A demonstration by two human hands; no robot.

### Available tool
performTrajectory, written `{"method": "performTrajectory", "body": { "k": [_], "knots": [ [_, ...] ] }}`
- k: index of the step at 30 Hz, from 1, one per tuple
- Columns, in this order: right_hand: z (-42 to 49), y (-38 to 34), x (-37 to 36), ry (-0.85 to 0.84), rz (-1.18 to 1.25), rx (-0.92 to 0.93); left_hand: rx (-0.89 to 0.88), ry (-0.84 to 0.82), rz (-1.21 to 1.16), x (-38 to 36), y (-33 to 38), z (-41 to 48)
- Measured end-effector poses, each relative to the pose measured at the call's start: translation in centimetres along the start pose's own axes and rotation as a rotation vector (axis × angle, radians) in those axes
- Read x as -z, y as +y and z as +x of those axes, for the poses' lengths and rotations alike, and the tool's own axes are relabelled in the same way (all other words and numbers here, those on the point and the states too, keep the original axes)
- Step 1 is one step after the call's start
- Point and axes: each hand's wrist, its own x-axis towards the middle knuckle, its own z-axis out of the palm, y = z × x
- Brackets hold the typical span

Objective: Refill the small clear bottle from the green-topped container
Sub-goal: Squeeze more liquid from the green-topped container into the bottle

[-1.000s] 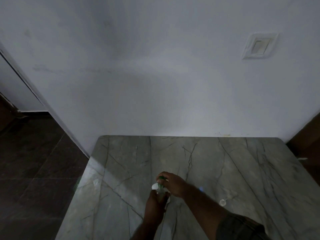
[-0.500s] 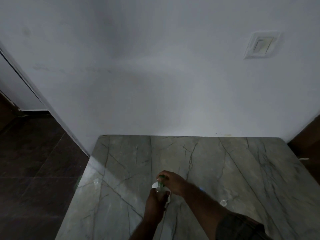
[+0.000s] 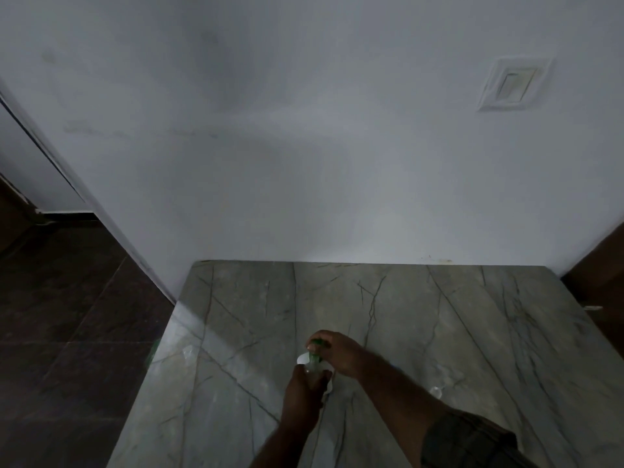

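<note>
Over the marble table (image 3: 439, 315), the green-topped container (image 3: 316, 346) is pinched by the right hand (image 3: 339, 354) and tipped onto the small clear bottle (image 3: 312, 369), wrapped by the left hand (image 3: 302, 393). Both are judged light and slippery (bodies best gripped).

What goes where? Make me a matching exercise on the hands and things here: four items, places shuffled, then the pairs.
1. right hand
2. left hand
3. small clear object
4. switch plate

a. on the wall
b. on the green top
c. around the container, below its top
d. on the table, right of both hands

Pairs: 1-b, 2-c, 3-d, 4-a.
</note>
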Motion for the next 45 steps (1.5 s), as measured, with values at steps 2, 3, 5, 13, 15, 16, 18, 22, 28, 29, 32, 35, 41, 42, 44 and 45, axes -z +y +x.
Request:
{"method": "performTrajectory", "body": {
  "k": [2, 3, 5, 13, 15, 16, 18, 22, 28, 29, 32, 35, 41, 42, 44, 45],
  "knots": [
    [0.0, -0.1, 0.1, -0.008, -0.001, 0.010, 0.006, -0.001, -0.009, -0.1, 0.0, -0.1],
    [0.0, -0.2, 0.2, -0.015, 0.000, 0.008, 0.006, -0.001, -0.013, -0.1, 0.1, -0.1],
    [-0.1, -0.6, 0.5, -0.028, 0.006, -0.006, -0.017, -0.003, -0.006, 0.1, 0.3, 0.0],
    [-0.2, -0.7, 0.2, -0.010, 0.010, -0.011, -0.021, 0.030, 0.029, 0.2, -0.4, 0.6],
    [-0.2, -0.4, -0.2, -0.003, 0.007, -0.018, 0.014, 0.028, 0.000, 0.0, -0.8, 0.7],
    [-0.2, -0.3, -0.4, 0.001, 0.007, -0.029, 0.032, 0.028, -0.014, -0.2, -1.1, 0.8],
    [-0.2, -0.3, -0.3, 0.009, 0.005, -0.040, 0.063, 0.039, -0.032, -0.3, -0.7, 1.2],
    [-0.2, -1.1, 0.6, -0.021, 0.005, -0.032, 0.064, 0.043, -0.022, -0.1, -0.2, 1.3],
    [-0.2, -1.0, -0.1, 0.028, 0.052, -0.040, 0.104, 0.042, -0.051, -0.2, 0.1, 1.8],
    [-0.1, -0.8, -0.2, 0.038, 0.044, -0.037, 0.100, 0.046, -0.049, -0.3, -0.1, 1.8],
    [0.0, -0.3, -0.9, 0.058, 0.032, -0.054, 0.063, 0.044, -0.037, -0.4, -1.0, 1.3],
    [0.0, -0.2, -0.7, 0.049, 0.015, -0.034, 0.036, 0.040, -0.033, -0.2, -1.0, 1.0],
    [-0.3, -0.6, -0.1, 0.042, 0.068, -0.036, -0.024, 0.020, -0.052, 0.2, 0.1, 0.2],
    [-0.3, -0.6, -0.2, 0.047, 0.071, -0.033, -0.023, 0.017, -0.041, 0.2, 0.2, 0.0],
    [-0.4, -0.5, -0.3, 0.046, 0.055, -0.031, -0.012, 0.011, -0.014, 0.2, 0.2, -0.1],
    [-0.3, -0.4, -0.5, 0.044, 0.044, -0.031, 0.000, 0.012, -0.006, 0.1, 0.0, -0.1]
  ]
}}
